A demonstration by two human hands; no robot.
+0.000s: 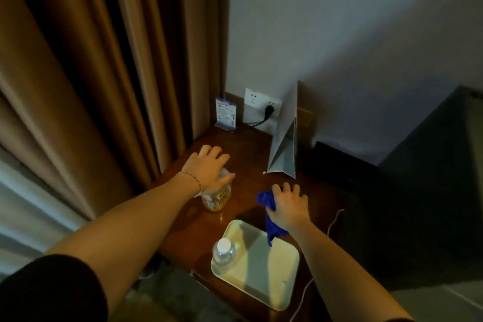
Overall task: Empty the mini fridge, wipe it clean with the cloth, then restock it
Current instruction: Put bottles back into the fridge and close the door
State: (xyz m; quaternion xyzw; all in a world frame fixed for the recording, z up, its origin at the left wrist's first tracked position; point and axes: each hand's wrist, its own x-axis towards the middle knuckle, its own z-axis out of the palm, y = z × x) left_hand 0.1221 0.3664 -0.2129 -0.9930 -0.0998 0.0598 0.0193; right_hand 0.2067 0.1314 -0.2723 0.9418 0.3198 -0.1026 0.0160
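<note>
Head: left hand [209,170] grips juice bottle [217,197]; right hand [287,204] holds cloth [269,217]

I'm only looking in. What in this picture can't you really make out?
- Head view: the orange drink bottle, its top and cap hidden under the left hand.
- Small card in the corner: print too small to read.
- Dark box on the right: too dim to tell if it is the fridge or if its door is open.
- Blue cloth: partly bunched inside the right hand.
</note>
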